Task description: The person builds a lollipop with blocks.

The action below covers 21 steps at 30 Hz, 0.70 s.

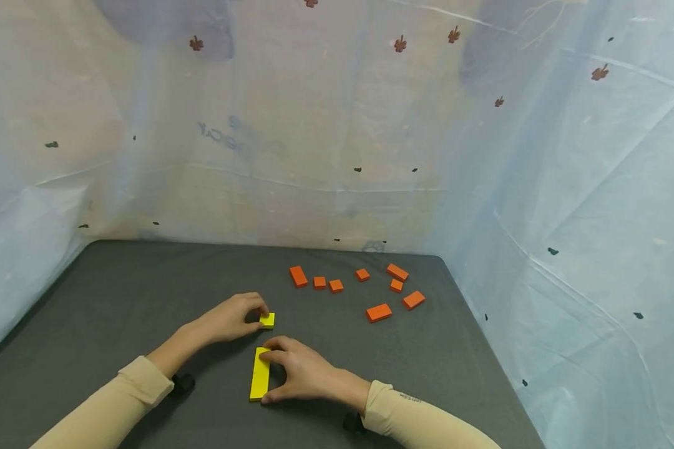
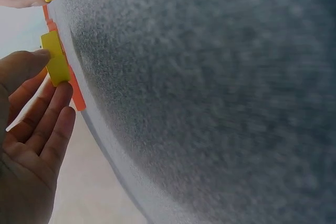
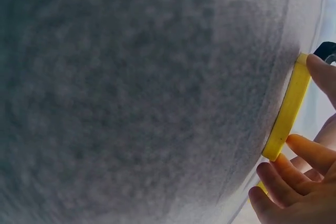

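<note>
A small yellow block point(image 1: 268, 320) lies on the dark table, and my left hand point(image 1: 224, 321) pinches it between thumb and fingertips. In the left wrist view the thumb lies against one face of this yellow block point(image 2: 56, 64), with a fingertip at its lower end. Nearer to me, my right hand point(image 1: 306, 374) holds a long yellow block point(image 1: 259, 379) lengthwise, thumb at its near end and fingers at its far end. The right wrist view shows the long yellow block point(image 3: 287, 111) low against the table surface.
Several orange blocks, some short and some longer, lie scattered at the back right, among them an oblong orange block point(image 1: 379, 312). The grey table point(image 1: 129, 280) has rounded far corners. Pale plastic sheeting point(image 1: 292, 206) with small leaf marks hangs behind it and along both sides.
</note>
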Available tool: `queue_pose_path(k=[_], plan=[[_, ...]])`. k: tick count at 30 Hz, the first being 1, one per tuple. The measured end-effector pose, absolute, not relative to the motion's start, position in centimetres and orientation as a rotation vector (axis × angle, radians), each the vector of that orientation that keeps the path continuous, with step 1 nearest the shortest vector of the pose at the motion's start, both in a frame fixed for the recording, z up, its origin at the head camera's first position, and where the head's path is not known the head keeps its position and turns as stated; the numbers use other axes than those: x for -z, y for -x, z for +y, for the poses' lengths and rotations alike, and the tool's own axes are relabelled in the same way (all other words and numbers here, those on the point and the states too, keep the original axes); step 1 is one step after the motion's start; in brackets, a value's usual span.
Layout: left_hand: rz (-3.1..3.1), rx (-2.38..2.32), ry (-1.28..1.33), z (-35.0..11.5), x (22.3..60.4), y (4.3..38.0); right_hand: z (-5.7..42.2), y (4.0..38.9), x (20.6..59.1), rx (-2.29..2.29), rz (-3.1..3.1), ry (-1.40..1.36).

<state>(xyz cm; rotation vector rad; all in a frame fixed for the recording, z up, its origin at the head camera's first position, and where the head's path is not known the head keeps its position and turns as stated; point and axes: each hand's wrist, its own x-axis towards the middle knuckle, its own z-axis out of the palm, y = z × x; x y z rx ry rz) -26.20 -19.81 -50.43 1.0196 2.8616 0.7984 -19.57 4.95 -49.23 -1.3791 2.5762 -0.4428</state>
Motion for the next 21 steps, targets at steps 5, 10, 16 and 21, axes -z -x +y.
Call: queue_pose_path(k=[5, 10, 16, 21], plan=[[2.834, -0.8, -1.066, -20.0, 50.3, 25.8, 5.1, 19.4, 49.3, 0.456, 2.601, 1.387], [2.823, -0.781, -1.092, -20.0, 50.4, 25.4, 5.4, 19.1, 49.4, 0.459, 2.641, 1.403], [2.793, -0.761, -1.086, -20.0, 50.5, 24.8, 5.7, 18.5, 49.4, 0.436, 2.686, 1.41], [2.785, -0.755, -1.071, -19.9, 50.3, 24.3, 5.7, 18.3, 49.4, 0.413, 2.708, 1.416]])
